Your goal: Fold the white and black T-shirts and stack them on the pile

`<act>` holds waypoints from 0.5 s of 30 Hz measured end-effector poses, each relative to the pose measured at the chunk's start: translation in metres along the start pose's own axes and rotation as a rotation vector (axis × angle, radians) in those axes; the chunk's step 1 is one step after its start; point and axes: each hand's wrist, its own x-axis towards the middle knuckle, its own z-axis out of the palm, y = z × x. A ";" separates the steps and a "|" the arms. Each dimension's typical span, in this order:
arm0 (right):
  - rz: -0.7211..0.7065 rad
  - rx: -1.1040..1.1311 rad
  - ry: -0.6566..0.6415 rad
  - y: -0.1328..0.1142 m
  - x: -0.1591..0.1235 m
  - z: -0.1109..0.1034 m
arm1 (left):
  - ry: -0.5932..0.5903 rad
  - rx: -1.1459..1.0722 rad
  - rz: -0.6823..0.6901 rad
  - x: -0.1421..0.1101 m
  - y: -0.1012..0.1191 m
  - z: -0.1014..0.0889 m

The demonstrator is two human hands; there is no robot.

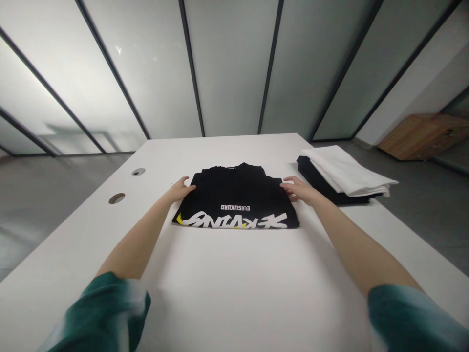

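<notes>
Frosted glass panels (pixel 230 68) in dark frames rise beyond a white table (pixel 220 143), but the closest contact is at the folded black T-shirt (pixel 234 193), which lies flat near the table's middle with its white-and-yellow lettering toward the person. The left hand (pixel 179 189) and right hand (pixel 300 191) are well apart on opposite sides of it, open and pressing or resting at its edges, with no pinch or clamp visible. Uneven pressure or a sideways drag from either hand could pull the top layer out of line, skew the fold, or let an edge flip back, and the smooth tabletop offers little visible resistance if the whole shirt slides. Just beyond the right hand, a folded white cloth (pixel 346 171) sits on a dark folded garment (pixel 322 186), overhanging it slightly, so a careless sweep of that arm could knock the pile askew. Two round grommet holes (pixel 127 185) pierce the table near its left edge, grey flooring (pixel 54 190) spreads on both sides, and a low wooden cabinet (pixel 423 137) stands against the far right wall.
</notes>
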 end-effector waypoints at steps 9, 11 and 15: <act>-0.291 -0.444 0.212 -0.009 0.037 0.029 | 0.148 -0.051 0.008 0.054 0.024 0.028; -0.370 -0.434 0.342 -0.005 0.037 0.028 | 0.260 -0.049 0.019 0.050 0.019 0.024; -0.480 -0.384 0.480 -0.013 0.042 0.024 | 0.428 -0.125 0.069 0.043 0.012 0.013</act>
